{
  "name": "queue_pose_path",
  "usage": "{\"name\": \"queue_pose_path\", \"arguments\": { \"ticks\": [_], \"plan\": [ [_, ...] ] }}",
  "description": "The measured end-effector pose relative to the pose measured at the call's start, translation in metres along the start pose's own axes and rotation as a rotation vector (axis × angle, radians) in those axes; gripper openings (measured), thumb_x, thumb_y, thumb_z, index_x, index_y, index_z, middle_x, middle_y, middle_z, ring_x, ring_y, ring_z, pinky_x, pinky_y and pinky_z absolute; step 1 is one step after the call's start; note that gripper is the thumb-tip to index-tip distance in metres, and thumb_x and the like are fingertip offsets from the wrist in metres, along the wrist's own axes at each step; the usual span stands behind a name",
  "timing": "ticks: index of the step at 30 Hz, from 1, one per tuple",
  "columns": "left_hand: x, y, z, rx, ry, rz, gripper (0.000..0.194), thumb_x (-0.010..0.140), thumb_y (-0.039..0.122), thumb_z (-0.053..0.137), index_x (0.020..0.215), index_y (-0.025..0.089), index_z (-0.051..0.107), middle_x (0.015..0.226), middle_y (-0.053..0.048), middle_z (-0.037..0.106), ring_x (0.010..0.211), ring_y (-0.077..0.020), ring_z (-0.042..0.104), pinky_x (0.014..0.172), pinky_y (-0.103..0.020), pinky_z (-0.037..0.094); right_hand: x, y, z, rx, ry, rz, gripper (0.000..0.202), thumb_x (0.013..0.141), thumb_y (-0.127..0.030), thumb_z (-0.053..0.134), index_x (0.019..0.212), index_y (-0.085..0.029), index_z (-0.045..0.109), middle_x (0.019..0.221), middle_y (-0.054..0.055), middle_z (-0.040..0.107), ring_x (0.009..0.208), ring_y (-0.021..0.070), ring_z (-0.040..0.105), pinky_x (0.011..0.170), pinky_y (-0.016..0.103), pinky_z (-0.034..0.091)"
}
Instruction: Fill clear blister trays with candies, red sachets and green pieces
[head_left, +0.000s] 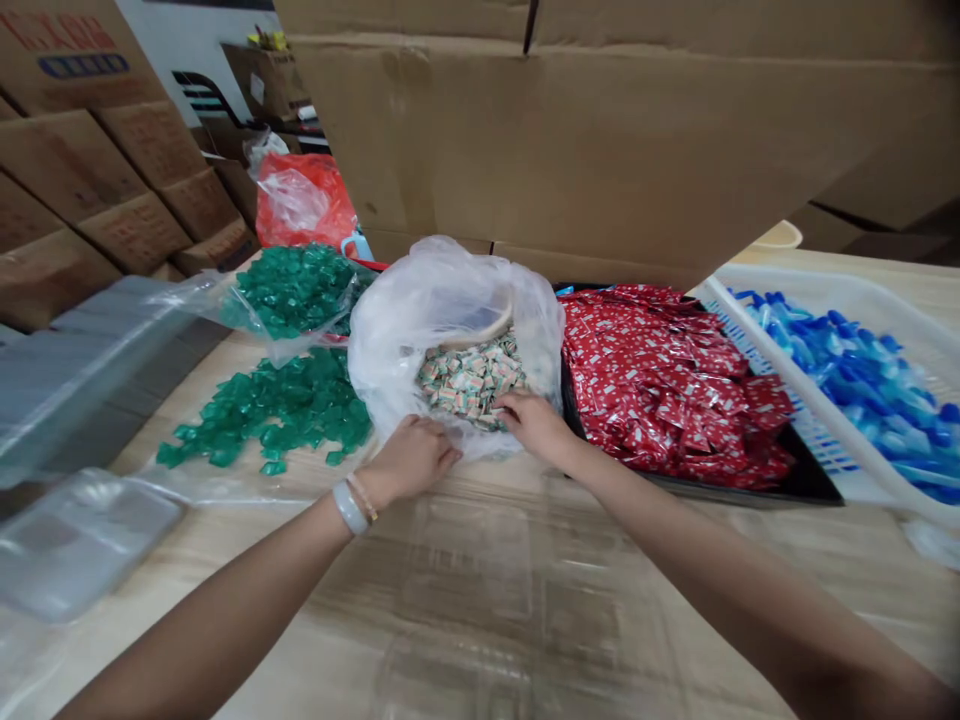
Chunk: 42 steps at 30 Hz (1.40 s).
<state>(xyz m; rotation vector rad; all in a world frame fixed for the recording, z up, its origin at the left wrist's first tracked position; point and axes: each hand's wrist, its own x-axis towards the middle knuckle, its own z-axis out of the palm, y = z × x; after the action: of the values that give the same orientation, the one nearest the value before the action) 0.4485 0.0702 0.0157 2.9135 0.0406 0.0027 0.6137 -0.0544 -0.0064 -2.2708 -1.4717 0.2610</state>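
Note:
A white plastic bag (pixel 382 330) stands open-mouthed in front of me, holding a heap of small printed packets (pixel 472 378). My left hand (pixel 416 455) rests at the bag's front left edge, fingers curled down with the tips hidden. At the right side of the mouth, my right hand (pixel 534 425) has its fingers closed and its fingertips against the packets; what is between them is too small to make out. Below both hands, faint clear plastic trays (pixel 472 560) lie on the wooden table (pixel 300 640), blurred.
Green translucent pieces (pixel 277 410) lie left of the bag. A black tray (pixel 814 485) of red sachets (pixel 667 380) is on the right, beside a white basket (pixel 847 285) of blue pieces (pixel 847 370). A large cardboard box (pixel 570 150) stands behind. Clear containers (pixel 82 540) sit at left.

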Motion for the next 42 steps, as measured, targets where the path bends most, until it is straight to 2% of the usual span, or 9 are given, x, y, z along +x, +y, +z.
{"name": "queue_pose_path", "arguments": {
  "ticks": [9,13,16,20,23,26,30,35,42],
  "plan": [
    [0.063,-0.017,0.009,-0.092,0.358,-0.465,0.023,0.082,0.027,0.045,0.089,0.012,0.060,0.093,-0.010,0.057,0.080,-0.0169,0.056,0.070,-0.026,0.044,0.037,-0.028,-0.014,-0.222,0.169,0.024,0.031,0.085,-0.019,0.035,0.106,-0.017,0.058,0.100,0.008,0.058,0.092,0.0178,0.052,0.080,0.028,0.041],
    [0.058,-0.008,0.001,0.051,0.439,-0.343,0.029,0.081,0.027,0.045,0.106,0.017,0.056,0.111,-0.011,0.051,0.099,-0.0216,0.050,0.082,-0.032,0.041,0.093,-0.024,-0.056,-0.386,0.349,-0.082,0.056,0.082,-0.035,0.046,0.133,-0.020,0.030,0.137,0.011,0.026,0.123,0.0277,0.027,0.098,0.042,0.026],
    [0.059,-0.022,-0.033,0.237,0.587,-0.335,0.056,0.076,0.033,0.053,0.128,0.022,0.036,0.131,-0.013,0.036,0.120,-0.0320,0.030,0.097,-0.048,0.023,0.142,-0.005,-0.083,-0.433,0.187,-0.112,0.094,0.067,-0.054,0.059,0.139,-0.019,0.010,0.143,0.012,0.005,0.129,0.0363,0.004,0.101,0.055,0.006],
    [0.072,-0.054,-0.071,0.303,0.400,-0.461,0.067,0.072,0.031,0.055,0.131,0.010,0.031,0.112,-0.020,0.051,0.109,-0.0351,0.043,0.093,-0.053,0.022,0.158,0.012,-0.085,-0.426,-0.158,-0.066,0.110,0.054,-0.062,0.064,0.139,-0.019,0.009,0.137,0.017,0.024,0.127,0.0384,0.015,0.098,0.059,0.003],
    [0.073,-0.063,-0.074,0.241,0.257,-0.264,0.032,0.077,0.017,0.043,0.104,0.012,0.058,0.093,-0.015,0.058,0.098,-0.0284,0.050,0.089,-0.046,0.031,0.138,0.006,-0.074,-0.500,0.026,-0.154,0.109,0.053,-0.052,0.071,0.138,-0.020,0.012,0.142,0.015,0.013,0.129,0.0363,0.008,0.100,0.056,-0.001],
    [0.064,-0.062,-0.065,0.176,0.291,-0.040,0.026,0.075,0.014,0.043,0.087,0.018,0.065,0.116,-0.010,0.050,0.116,-0.0277,0.038,0.098,-0.047,0.024,0.122,-0.003,-0.069,-0.533,0.143,-0.296,0.084,0.058,-0.037,0.071,0.131,-0.021,0.033,0.145,0.009,0.005,0.131,0.0334,-0.005,0.101,0.053,-0.005],
    [0.053,-0.069,-0.064,0.018,0.225,0.010,0.031,0.077,0.014,0.041,0.100,0.020,0.060,0.121,-0.007,0.051,0.117,-0.0230,0.039,0.104,-0.049,0.011,0.122,-0.001,-0.072,-0.462,-0.115,-0.372,0.026,0.072,-0.018,0.055,0.098,-0.017,0.061,0.123,0.008,0.049,0.126,0.0238,0.026,0.103,0.043,0.013],
    [0.056,-0.083,-0.078,-0.159,0.068,-0.030,0.025,0.081,0.025,0.039,0.092,0.017,0.060,0.090,-0.006,0.064,0.086,-0.0188,0.057,0.085,-0.033,0.041,0.115,-0.001,-0.078,-0.472,-0.109,-0.348,0.019,0.078,-0.021,0.049,0.088,-0.014,0.063,0.092,0.011,0.061,0.096,0.0217,0.051,0.085,0.031,0.037],
    [0.081,-0.065,-0.076,0.081,0.029,-0.159,0.091,0.054,0.046,0.066,0.131,0.013,0.030,0.117,-0.017,0.051,0.105,-0.0319,0.049,0.087,-0.039,0.037,0.079,-0.005,-0.064,-0.567,-0.056,-0.249,0.037,0.073,-0.019,0.051,0.110,-0.014,0.051,0.128,0.015,0.040,0.100,0.0249,0.050,0.080,0.033,0.039]
  ]
}}
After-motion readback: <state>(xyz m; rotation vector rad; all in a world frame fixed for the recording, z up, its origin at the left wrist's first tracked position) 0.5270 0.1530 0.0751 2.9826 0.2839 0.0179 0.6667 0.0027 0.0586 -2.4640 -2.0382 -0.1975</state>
